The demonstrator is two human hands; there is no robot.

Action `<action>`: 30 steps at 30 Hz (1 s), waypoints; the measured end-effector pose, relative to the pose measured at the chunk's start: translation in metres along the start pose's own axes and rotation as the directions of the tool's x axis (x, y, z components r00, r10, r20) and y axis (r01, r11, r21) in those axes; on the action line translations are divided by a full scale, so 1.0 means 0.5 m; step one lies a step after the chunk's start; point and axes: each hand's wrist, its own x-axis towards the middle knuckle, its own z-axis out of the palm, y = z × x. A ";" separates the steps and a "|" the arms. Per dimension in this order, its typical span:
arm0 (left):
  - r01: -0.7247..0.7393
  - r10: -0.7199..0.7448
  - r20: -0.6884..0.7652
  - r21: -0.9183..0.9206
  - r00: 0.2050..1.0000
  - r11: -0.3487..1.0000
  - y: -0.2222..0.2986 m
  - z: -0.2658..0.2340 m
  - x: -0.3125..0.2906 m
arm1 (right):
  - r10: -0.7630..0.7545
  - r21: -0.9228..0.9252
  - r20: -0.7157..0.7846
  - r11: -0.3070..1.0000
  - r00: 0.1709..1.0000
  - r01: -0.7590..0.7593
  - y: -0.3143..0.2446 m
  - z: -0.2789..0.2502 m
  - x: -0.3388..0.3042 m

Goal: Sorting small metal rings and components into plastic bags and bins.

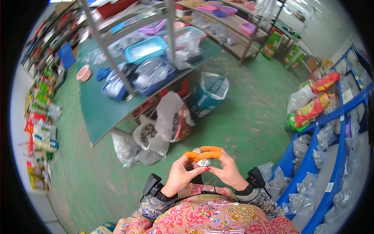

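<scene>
Close in front of my body, both hands come together around a small shiny silver piece [203, 162]. It looks crumpled or faceted; its exact kind is too small to make out. My left hand [182, 171] pinches it from the left, with an orange finger cover on the index finger. From the other side my right hand [224, 168] grips it between thumb and index finger, the latter also covered in orange. Both thumbs press at its lower edge. Black devices are strapped round both wrists.
A green table [97, 117] ahead holds a turquoise basin [146, 51] and plastic bags. Below it stand open sacks [168, 117] and a teal bag [209, 95]. At right, blue bins [288, 160] hold bagged silvery parts, with filled sacks [315, 111] behind them.
</scene>
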 end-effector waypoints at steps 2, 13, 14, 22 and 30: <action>-0.048 0.051 0.104 -0.037 0.993 0.998 0.016 0.029 0.096 | 0.010 -0.004 -0.069 1.000 0.998 -0.011 0.029 -0.063 0.044; 0.021 -0.123 0.500 0.204 0.857 0.979 0.087 0.261 0.602 | 0.169 0.080 -0.385 0.986 0.907 -0.149 0.187 -0.438 0.222; -0.002 -0.109 0.515 0.210 0.850 0.978 0.086 0.290 0.641 | 0.162 0.046 -0.395 0.987 0.904 -0.156 0.209 -0.475 0.231; -0.144 -0.022 0.445 0.334 0.895 0.932 0.085 0.559 0.916 | 0.250 0.186 -0.316 0.962 0.915 -0.198 0.359 -0.823 0.320; 0.003 -0.055 0.174 0.284 0.983 0.959 0.132 0.738 1.133 | 0.264 0.315 -0.099 0.923 0.959 -0.222 0.441 -1.130 0.499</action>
